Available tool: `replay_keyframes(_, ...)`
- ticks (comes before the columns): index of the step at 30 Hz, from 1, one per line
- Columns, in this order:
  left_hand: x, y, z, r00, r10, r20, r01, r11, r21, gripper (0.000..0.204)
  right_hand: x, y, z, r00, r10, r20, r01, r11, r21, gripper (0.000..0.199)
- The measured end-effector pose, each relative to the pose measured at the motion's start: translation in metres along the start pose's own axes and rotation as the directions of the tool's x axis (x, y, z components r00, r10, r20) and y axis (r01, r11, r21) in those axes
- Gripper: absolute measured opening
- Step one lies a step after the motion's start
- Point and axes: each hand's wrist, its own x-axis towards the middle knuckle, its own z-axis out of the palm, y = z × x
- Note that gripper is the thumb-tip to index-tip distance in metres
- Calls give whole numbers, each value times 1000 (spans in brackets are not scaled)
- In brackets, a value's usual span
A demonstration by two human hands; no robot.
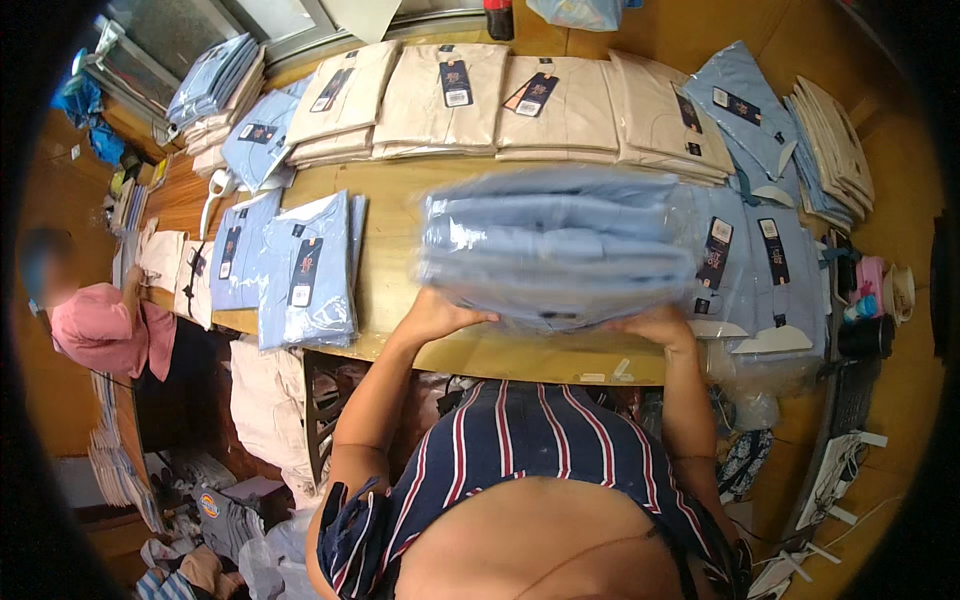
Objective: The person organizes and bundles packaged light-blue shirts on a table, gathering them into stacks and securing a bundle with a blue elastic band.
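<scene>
Here, line by line:

Left hand: it grips the lower left edge of a stack of bagged light-blue shirts, palm under the pile, fingers hidden beneath it.

Right hand: it grips the lower right edge of the same stack, fingers curled under the plastic.

Stack: several folded shirts in clear bags, piled flat one on another and held up between both hands above the near edge of the wooden table; it looks blurred.

Right of the stack: more bagged blue shirts with dark hang tags lie on the table, just beside the lifted pile.

Left of the stack: two bagged blue shirts lie side by side, hanging partly over the near edge.

Far side: a row of folded beige shirts with dark tags runs along the back of the table, with blue ones at each end.

Far left: another person in a pink top sits beside the table, well apart from the stack.

Below the table: pale garments and loose bags lie heaped on the floor.
</scene>
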Motion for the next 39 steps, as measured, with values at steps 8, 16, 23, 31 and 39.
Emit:
replay_keyframes(8,6,-9,14,978,82,-191,-117,977,-180,68,9,-4,9,990,-123,-68,113,985,-131,68)
replay_keyframes(16,22,-18,0,771,616,-160,-560,776,290,61,4,-5,-5,976,-109,-186,120,992,50,53)
replay_keyframes(23,14,-55,16,974,226,-13,-226,965,-134,62,8,25,-2,976,-160,-146,134,976,-169,52)
replay_keyframes(31,36,19,-6,925,213,-315,-268,952,-144,57,30,-33,1,975,-211,-65,200,969,-143,56)
replay_keyframes(39,62,-25,11,961,-268,63,275,916,-293,73,46,21,-3,991,73,-116,-89,985,-145,77)
